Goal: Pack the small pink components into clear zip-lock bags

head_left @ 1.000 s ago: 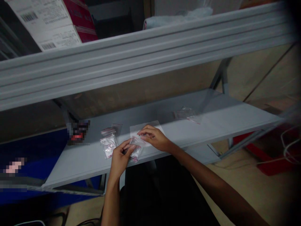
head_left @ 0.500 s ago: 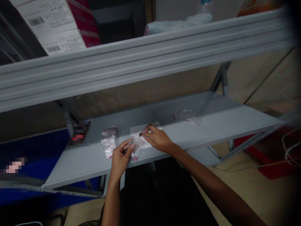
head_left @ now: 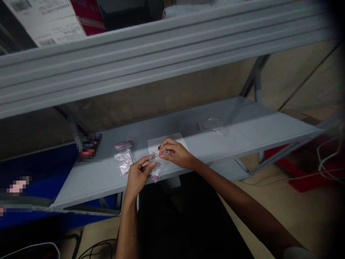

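Observation:
My left hand [head_left: 140,173] pinches a small clear plastic bag [head_left: 159,166] with a few small pink pieces [head_left: 154,177] at its bottom. At the bag's upper edge, my right hand [head_left: 175,154] has its thumb and fingertips closed together; whatever is between them is too small to make out. Under and behind the right hand lies a whitish sheet [head_left: 153,143], partly covered. On it, a small dark piece [head_left: 159,148] shows beside the fingers. Left of my left hand, a pile of small clear bags [head_left: 124,162] with reddish edges lies on the grey shelf board [head_left: 94,181].
More clear bags [head_left: 212,126] lie farther right on the board. A grey beam [head_left: 151,54] crosses above, with white and red boxes [head_left: 54,25] on top. Blurred-out dark and red objects [head_left: 89,147] sit at the left end. Cables [head_left: 330,158] hang at right.
My right hand has moved from the sheet toward me, onto the bag's upper edge. My left hand still holds the bag. The view has tilted slightly downward.

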{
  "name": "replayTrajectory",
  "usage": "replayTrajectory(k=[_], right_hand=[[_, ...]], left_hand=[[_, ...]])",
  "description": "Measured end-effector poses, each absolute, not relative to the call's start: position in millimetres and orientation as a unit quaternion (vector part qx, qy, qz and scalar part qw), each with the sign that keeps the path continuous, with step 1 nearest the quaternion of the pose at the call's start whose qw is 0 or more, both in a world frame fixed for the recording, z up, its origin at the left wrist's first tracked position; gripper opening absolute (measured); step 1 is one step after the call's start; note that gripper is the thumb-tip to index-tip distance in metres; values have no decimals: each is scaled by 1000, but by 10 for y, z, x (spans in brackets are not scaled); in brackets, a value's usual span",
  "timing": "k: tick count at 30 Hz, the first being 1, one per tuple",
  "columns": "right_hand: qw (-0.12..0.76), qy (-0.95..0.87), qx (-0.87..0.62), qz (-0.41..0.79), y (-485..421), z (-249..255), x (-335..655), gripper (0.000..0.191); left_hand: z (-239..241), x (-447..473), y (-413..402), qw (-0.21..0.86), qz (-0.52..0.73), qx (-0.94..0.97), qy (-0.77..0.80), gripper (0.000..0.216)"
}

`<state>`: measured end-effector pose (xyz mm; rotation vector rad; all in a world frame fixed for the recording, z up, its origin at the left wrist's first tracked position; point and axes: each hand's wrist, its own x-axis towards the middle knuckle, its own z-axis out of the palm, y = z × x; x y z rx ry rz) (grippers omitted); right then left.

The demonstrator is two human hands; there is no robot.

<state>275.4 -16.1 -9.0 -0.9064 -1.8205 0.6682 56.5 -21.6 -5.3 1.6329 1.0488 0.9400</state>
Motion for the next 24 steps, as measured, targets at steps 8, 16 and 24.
replayTrajectory(k=[8, 16, 24], right_hand=[[455, -752, -352, 322, -200, -86, 2711, 26], [450, -768, -348, 294, -284, -46, 2640, 27], [485, -681, -363, 412, -297, -144, 2559, 23]], left_hand=[[-72, 588, -204, 466, 394, 667, 427, 41], [30, 530, -227, 401, 435, 681, 432, 33], [-90, 504, -164, 387, 429, 679, 452, 23]])
